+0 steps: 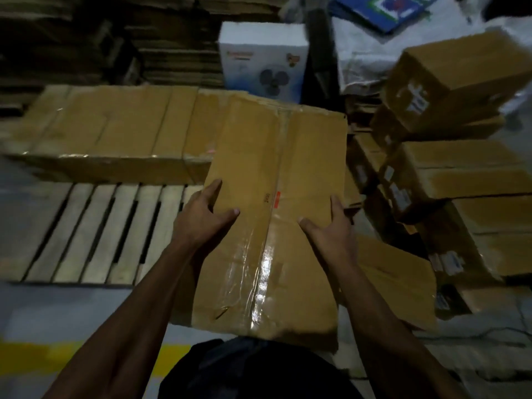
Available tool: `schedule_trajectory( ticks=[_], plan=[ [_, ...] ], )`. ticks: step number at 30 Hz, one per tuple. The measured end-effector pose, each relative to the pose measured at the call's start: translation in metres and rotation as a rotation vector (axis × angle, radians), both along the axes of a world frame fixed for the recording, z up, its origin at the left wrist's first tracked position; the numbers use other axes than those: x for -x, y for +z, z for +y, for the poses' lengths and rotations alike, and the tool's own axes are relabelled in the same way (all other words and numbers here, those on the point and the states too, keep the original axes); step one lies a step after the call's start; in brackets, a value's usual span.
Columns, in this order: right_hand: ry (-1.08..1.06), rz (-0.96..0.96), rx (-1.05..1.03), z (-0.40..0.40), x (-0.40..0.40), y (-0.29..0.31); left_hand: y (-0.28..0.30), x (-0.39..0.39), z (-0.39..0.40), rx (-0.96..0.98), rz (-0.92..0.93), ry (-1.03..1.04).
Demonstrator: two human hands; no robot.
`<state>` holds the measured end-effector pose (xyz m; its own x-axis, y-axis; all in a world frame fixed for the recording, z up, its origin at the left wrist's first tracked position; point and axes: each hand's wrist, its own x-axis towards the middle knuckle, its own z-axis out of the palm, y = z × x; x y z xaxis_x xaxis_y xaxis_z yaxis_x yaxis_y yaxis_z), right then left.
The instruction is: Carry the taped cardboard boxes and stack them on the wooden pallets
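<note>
The left hand grasps the left edge of a long brown cardboard box sealed with clear glossy tape along its middle seam: the thumb lies on the top face and the fingers wrap over the side. The right hand grasps the opposite, right edge the same way, thumb on top and fingers down the side. Both bare forearms reach in from the near edge of the view, and the box is carried between them in front of the person's dark clothing, its long axis pointing away.

The far end of the carried box overlaps, in view, a row of flat brown taped cartons lying on the far part of a pale wooden slatted pallet at left; whether it touches them cannot be told. The near slats of the pallet are bare.

At right, a loose pile of brown cardboard boxes with white labels sits stacked at odd angles, with one tilted box on top. Beyond the carried box stands an upright white carton printed with a fan picture. Stacks of flattened corrugated cardboard fill the far left. A yellow painted floor line crosses the grey floor at near left.
</note>
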<state>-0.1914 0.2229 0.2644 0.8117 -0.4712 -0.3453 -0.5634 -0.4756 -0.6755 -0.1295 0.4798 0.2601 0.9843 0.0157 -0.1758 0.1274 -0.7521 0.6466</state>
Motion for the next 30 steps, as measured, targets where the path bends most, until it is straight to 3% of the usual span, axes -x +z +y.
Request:
schedule_trajectory(
  ticks=[11,19,30],
  plan=[
    [0.432,0.013,0.033,0.282,0.015,-0.016,-0.026,0.122,0.289,-0.001,0.034,0.386],
    [0.659,0.001,0.032,0.49,0.02,-0.004,-0.015,0.19,0.479,0.008,0.001,0.633],
    [0.844,-0.022,-0.017,0.693,-0.039,-0.014,-0.02,0.174,0.66,0.004,-0.02,0.824]
  ],
)
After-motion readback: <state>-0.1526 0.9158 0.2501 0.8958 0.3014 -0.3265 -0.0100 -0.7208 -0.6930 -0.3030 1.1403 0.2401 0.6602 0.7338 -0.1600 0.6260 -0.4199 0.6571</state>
